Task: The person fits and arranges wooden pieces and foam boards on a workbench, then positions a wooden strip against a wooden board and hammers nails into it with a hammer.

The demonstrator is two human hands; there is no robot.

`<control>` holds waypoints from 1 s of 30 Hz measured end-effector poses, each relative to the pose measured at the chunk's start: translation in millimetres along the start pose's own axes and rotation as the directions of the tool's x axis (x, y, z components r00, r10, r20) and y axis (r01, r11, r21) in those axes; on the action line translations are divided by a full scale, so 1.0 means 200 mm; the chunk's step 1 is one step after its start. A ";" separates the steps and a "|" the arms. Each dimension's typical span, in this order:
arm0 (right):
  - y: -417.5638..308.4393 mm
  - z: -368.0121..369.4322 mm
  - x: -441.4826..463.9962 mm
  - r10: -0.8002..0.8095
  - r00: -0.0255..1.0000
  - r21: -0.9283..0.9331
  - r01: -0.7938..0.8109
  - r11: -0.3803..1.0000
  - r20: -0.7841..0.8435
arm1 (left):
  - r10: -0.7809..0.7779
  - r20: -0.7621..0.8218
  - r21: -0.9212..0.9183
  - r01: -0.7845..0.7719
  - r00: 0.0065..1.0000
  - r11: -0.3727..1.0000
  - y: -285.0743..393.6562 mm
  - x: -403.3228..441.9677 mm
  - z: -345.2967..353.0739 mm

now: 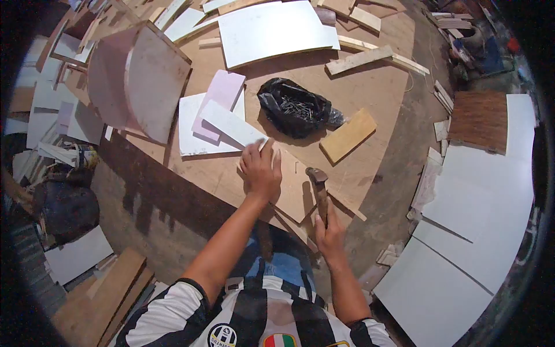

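Note:
My right hand (330, 232) is wrapped round the wooden handle of a hammer (319, 188), whose metal head is raised near a nail (296, 168). That nail stands upright in a light brown board (289, 188) on the work table. My left hand (261, 169) presses on the board's left part, fingers partly spread, near the end of a narrow white strip (225, 122). Beyond the hands sits a black plastic bag (293, 108), open at the top and full of loose nails. A yellowish wood block (348, 135) lies to its right.
The table (381, 87) also bears a large white panel (272, 32), a pinkish board (219, 98) and wood strips (359, 60). A curved wooden piece (139, 81) stands at the left. White sheets (462, 202) lie right of the table; planks (107, 295) are at the lower left.

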State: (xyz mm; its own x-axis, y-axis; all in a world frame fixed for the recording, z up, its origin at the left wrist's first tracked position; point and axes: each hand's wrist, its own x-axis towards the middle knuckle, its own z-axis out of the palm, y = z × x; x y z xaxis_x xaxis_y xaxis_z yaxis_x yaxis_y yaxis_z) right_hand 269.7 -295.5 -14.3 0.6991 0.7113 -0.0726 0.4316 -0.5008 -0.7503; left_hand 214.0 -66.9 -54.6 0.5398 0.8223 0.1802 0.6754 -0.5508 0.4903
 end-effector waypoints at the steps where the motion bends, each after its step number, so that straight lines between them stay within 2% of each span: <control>1: -0.01 0.00 0.00 0.019 1.000 -0.002 -0.019 1.000 0.014 | -0.083 0.057 0.123 0.075 0.995 0.990 -0.02 0.01 0.06; 2: -0.01 0.00 -0.01 0.038 0.999 -0.003 -0.038 0.999 0.029 | -0.088 0.054 0.124 0.081 0.995 0.989 -0.03 0.04 0.11; 4: -0.03 0.01 0.01 0.023 0.999 0.003 -0.023 1.000 0.039 | -0.130 0.048 0.403 0.100 0.990 0.910 -0.04 0.07 0.18; 9: -0.11 -0.01 0.06 0.046 0.997 -0.007 -0.045 0.999 0.066 | -0.184 0.122 0.391 0.123 0.975 0.912 -0.03 0.08 0.17; 12: -0.09 0.01 0.09 -0.055 0.998 -0.042 0.056 0.998 0.018 | -0.227 0.202 0.418 0.126 0.953 0.900 -0.03 0.09 0.16; 14: -0.11 0.00 0.11 0.166 0.975 -0.005 -0.167 0.986 0.145 | -0.197 0.176 0.411 0.110 0.964 0.905 -0.05 0.08 0.19; 15: -0.10 0.01 0.11 0.166 0.975 -0.007 -0.167 0.986 0.147 | -0.200 0.176 0.411 0.113 0.964 0.905 -0.05 0.08 0.18; 18: -0.10 0.01 0.12 0.080 0.991 -0.006 -0.080 0.997 0.107 | -0.202 0.171 0.406 0.118 0.964 0.906 -0.04 0.08 0.18; 20: -0.12 0.02 0.12 -0.036 0.999 -0.025 0.036 0.999 -0.004 | -0.196 0.173 0.404 0.111 0.965 0.908 -0.04 0.08 0.17; 21: -0.11 0.03 0.13 -0.035 0.999 -0.025 0.035 0.999 -0.002 | -0.197 0.175 0.405 0.112 0.965 0.907 -0.04 0.08 0.18; 23: -0.09 0.06 0.13 -0.157 0.985 -0.108 0.149 0.983 -0.066 | -0.195 0.165 0.408 0.113 0.967 0.906 -0.05 0.08 0.19; 24: -0.08 0.07 0.13 -0.153 0.986 -0.109 0.145 0.983 -0.065 | -0.195 0.169 0.408 0.111 0.966 0.906 -0.04 0.08 0.18; 26: -0.07 0.08 0.14 -0.077 0.993 -0.126 0.087 0.988 0.085 | -0.197 0.162 0.440 0.108 0.967 0.891 -0.03 0.08 0.18; 30: -0.16 0.04 0.14 -0.083 0.996 -0.138 0.085 0.987 0.023 | -0.219 0.189 0.423 0.122 0.957 0.898 -0.02 0.09 0.16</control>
State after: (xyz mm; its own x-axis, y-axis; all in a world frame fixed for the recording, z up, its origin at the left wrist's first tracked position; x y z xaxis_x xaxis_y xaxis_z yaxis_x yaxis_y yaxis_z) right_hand 271.0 -255.1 2.7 0.6476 0.7616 -0.0255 0.5643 -0.5018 -0.6556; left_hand 236.8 -53.3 -80.6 0.4635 0.8809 -0.0960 0.8849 -0.4546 0.1016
